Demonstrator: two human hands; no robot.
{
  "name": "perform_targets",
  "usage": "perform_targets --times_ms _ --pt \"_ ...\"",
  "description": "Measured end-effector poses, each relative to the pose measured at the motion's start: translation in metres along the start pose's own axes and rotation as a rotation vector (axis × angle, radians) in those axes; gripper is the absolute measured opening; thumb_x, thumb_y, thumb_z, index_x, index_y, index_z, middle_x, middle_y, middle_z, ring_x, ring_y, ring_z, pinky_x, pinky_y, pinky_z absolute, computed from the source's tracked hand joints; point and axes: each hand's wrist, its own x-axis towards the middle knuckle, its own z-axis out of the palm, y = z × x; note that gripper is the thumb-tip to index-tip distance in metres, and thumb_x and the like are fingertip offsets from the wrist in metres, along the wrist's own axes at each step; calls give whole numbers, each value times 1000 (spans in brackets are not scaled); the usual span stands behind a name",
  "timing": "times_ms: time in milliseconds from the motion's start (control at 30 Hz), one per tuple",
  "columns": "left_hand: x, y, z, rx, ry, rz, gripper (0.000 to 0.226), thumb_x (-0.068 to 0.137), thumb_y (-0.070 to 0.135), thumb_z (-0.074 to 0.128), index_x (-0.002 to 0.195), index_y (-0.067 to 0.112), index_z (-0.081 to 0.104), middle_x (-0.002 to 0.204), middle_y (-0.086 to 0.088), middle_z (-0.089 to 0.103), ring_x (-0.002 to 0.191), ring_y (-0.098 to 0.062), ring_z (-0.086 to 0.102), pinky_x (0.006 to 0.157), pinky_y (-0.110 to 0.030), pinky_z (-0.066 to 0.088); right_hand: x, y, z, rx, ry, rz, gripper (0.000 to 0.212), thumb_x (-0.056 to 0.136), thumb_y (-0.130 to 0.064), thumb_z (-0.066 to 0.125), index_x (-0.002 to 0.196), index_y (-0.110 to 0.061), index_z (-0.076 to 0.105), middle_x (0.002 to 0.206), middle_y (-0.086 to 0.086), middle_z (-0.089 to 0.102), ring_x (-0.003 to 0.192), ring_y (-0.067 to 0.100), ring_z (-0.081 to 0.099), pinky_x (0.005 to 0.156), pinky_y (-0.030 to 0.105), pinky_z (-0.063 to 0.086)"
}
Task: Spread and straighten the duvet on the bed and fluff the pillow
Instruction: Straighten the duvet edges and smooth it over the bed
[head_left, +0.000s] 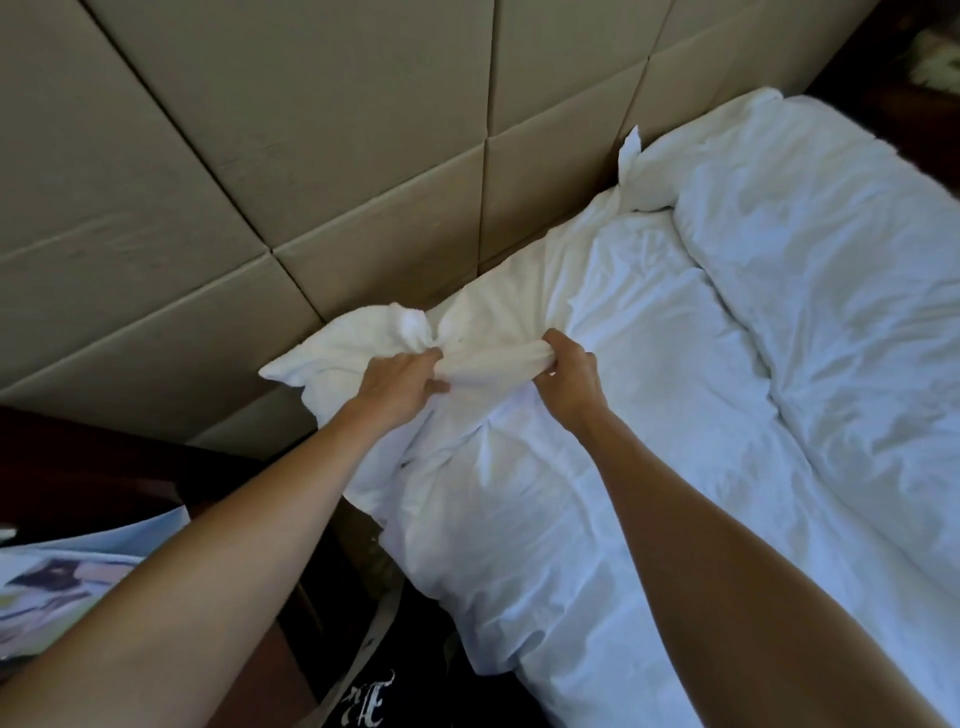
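Clearly both hands, left and right, grip bunched pillow fabric (fingertips buried).

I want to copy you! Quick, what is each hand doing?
Left hand: fingers curled round a bunched fold of the white pillow.
Right hand: fingers gripping the same fold's other end.

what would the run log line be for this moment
left hand: grips pillow | right hand: grips pillow | pillow: bunched between hands, by headboard | duvet: wrinkled, not straightened
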Motion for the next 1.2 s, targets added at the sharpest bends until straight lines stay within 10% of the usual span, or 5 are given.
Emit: perform_targets --times_ms 233,467,700,867,1200 --pt "-67 71 -11 -197 200 30 22 96 35 50 82 17 52 72 1 57 69 -25 57 57 -34 40 -70 -11 11 156 -353 -149 108 72 -37 81 151 -43 7 144 7 43 127 25 49 102 41 47" --pt "-113 116 -33 -522 115 270 22 88 23 69 109 19 67 101 3 70 99 -15 66 85 -26 52 -110 1 -14 279 38 59 20 79 -17 76 89 -8 62 69 -4 58 63 13 51 49 21 38" --pt "-117 40 -20 69 -133 -59 80 74 64 70 136 23 44 136 2 54 133 -28 44 108 -49 30 -122 13 -37 421 7 51 41 81 -20 77 63 -10 42 63 -1 41 65 16 36 57 30 30" --pt "-148 68 -5 -240 -28 58 41 97 42 52 65 17 48 64 -1 54 64 -21 56 53 -31 34 -142 12 -44 351 4 82 34 82 -43 74 95 -22 50 89 8 63 76 22 61 71 41 57" --pt "-225 117 -44 -857 101 13 29 98 32 48 76 13 48 68 -5 45 62 -17 45 59 -31 35 -312 -65 38 204 -153 49 110 78 -48 76 153 -35 -3 155 -5 28 134 9 33 109 33 36"
